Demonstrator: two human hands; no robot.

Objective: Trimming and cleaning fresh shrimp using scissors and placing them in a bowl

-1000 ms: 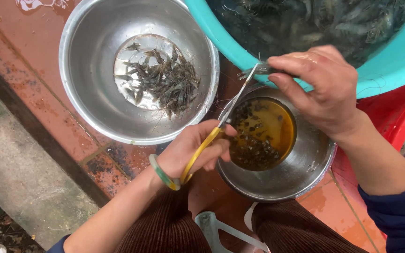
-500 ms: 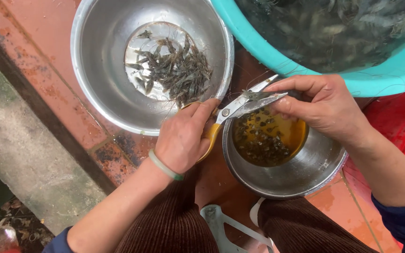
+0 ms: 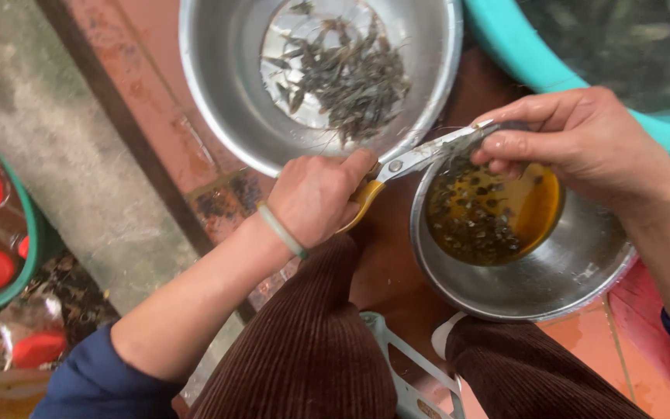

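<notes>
Head view: right hand (image 3: pixel 583 147) hides scissors' (image 3: pixel 428 154) tips.

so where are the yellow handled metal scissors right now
In the head view, the yellow-handled metal scissors sit mid-frame, handles in the left hand, blades reaching right to the right hand, above the rim of the smaller steel bowl of brown liquid.

Dark blue sleeves (image 3: pixel 94 372) pushed up both forearms, a pale green bangle (image 3: pixel 281 230) on the left wrist, and brown corduroy trousers (image 3: pixel 312 349) covering both knees.
</notes>
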